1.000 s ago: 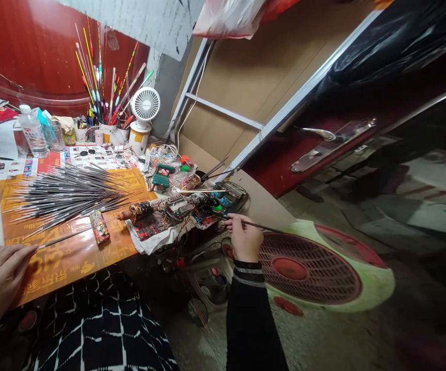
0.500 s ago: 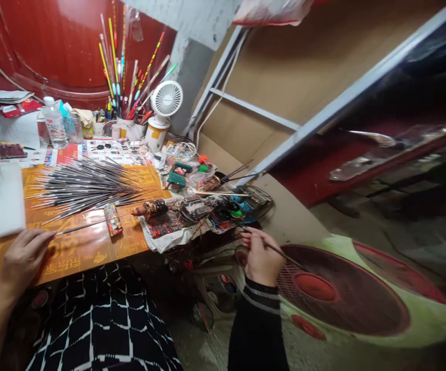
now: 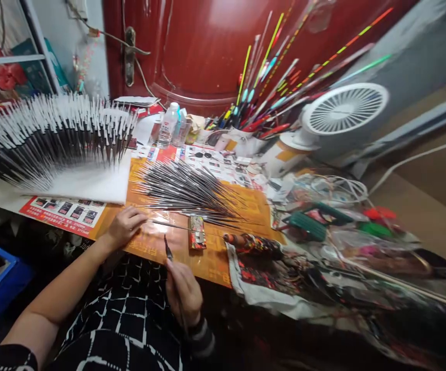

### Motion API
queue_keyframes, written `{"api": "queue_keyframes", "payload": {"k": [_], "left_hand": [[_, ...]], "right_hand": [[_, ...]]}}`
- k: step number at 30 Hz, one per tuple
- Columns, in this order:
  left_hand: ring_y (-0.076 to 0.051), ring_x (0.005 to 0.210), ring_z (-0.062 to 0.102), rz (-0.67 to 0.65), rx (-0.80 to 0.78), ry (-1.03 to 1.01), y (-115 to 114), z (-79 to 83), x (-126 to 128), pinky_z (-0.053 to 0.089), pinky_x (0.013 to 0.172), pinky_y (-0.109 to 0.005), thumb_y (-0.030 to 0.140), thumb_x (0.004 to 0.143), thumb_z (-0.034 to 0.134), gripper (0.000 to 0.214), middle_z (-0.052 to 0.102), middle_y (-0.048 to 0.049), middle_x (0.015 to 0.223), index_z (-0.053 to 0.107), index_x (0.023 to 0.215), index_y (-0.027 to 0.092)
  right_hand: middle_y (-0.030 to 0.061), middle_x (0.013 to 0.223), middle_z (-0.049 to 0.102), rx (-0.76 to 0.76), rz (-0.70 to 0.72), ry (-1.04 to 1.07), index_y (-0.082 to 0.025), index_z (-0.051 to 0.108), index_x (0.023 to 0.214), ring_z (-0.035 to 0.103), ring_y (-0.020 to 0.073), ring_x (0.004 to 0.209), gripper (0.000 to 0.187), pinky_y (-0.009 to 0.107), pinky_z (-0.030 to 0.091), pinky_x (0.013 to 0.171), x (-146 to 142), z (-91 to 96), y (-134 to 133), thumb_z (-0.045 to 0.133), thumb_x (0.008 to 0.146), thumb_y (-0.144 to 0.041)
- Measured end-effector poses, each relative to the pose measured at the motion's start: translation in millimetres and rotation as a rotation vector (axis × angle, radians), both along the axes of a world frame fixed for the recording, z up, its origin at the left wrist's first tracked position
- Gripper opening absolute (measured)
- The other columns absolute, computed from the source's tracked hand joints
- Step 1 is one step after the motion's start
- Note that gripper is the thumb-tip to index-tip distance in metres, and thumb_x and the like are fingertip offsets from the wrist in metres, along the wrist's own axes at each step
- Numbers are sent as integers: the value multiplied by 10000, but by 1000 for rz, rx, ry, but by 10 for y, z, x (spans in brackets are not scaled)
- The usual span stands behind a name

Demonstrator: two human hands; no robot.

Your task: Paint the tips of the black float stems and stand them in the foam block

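Both hands (image 3: 124,226) closer, right hand (image 3: 183,291) pinching stick (image 3: 168,251)

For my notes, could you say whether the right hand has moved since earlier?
Yes, the right hand moved leftward: from past the painted cloth to the near edge of the orange mat.

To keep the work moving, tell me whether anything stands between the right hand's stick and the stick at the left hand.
Nothing visible does: only the orange mat lies between the stick in the right hand and the other stick at the left hand.
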State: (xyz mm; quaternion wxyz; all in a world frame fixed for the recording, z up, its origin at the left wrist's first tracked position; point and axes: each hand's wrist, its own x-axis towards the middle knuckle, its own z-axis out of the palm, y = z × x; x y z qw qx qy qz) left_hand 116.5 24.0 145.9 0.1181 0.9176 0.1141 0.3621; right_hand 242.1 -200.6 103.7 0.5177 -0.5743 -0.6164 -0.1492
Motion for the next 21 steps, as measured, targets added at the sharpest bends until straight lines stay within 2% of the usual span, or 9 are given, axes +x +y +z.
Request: {"api": "queue_keyframes", "payload": {"k": [2,5,21], "left_hand": [[-188,858,594,-3,-8,17,-12,-12,-4,524,797,-336,240,1019,479,241,672,-72,912,714,1040,190],[-187,863,605,-13,-20,20,-22,-19,-7,534,806,-342,246,1021,477,242,679,-74,921,710,1043,187],[-182,861,603,-27,-5,2,-28,-40,4,520,805,-323,195,1009,484,210,680,-67,934,693,1024,190]], "right_hand": [[96,1108,742,16,44,-8,-244,454,1510,735,227,989,616,384,650,824,-105,-30,221,533,936,-36],[111,1148,739,18,39,-28,-233,416,1537,729,237,1034,645,389,650,849,-169,-66,373,531,935,-31],[132,1242,709,-59,-34,-103,-219,367,1564,711,253,1097,636,410,632,905,-196,-189,371,508,965,-63]]}}
